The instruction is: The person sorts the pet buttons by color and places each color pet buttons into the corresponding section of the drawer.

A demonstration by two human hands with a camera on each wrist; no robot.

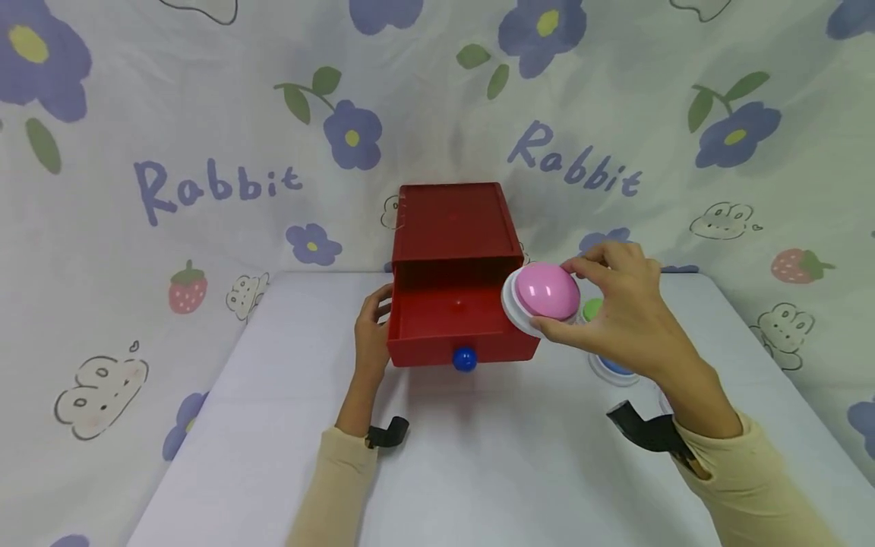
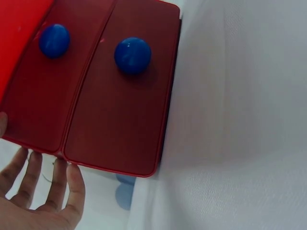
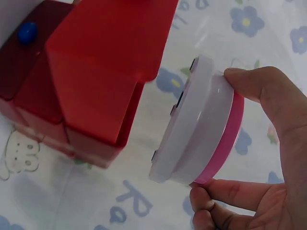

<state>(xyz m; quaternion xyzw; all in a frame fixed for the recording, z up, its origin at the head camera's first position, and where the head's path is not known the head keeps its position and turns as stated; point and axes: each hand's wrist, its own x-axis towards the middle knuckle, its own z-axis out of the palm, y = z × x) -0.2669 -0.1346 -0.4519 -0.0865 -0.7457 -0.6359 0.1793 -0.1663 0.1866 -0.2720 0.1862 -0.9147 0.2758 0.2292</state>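
A red drawer cabinet [image 1: 451, 220] stands in the middle of the table, its top drawer [image 1: 424, 352] pulled out, with a blue knob [image 1: 465, 359] in front. Nothing is visible inside that drawer. Against the cabinet's left side rests my left hand [image 1: 371, 338]; the left wrist view shows its fingers [image 2: 57, 184] extended along the side beside two lower drawers with blue knobs. My right hand [image 1: 625, 315] pinches a round push button [image 1: 547, 291] with a pink dome and white base between thumb and fingers. It is held tilted near the drawer's right edge, its underside [image 3: 180, 105] facing the cabinet.
Behind my right hand, partly hidden, sit a green-topped button [image 1: 592, 308] and a blue-topped button [image 1: 617, 366] on the white table [image 1: 492, 471]. Part of another round thing shows by the right wrist. A patterned cloth [image 1: 437, 91] hangs behind the table.
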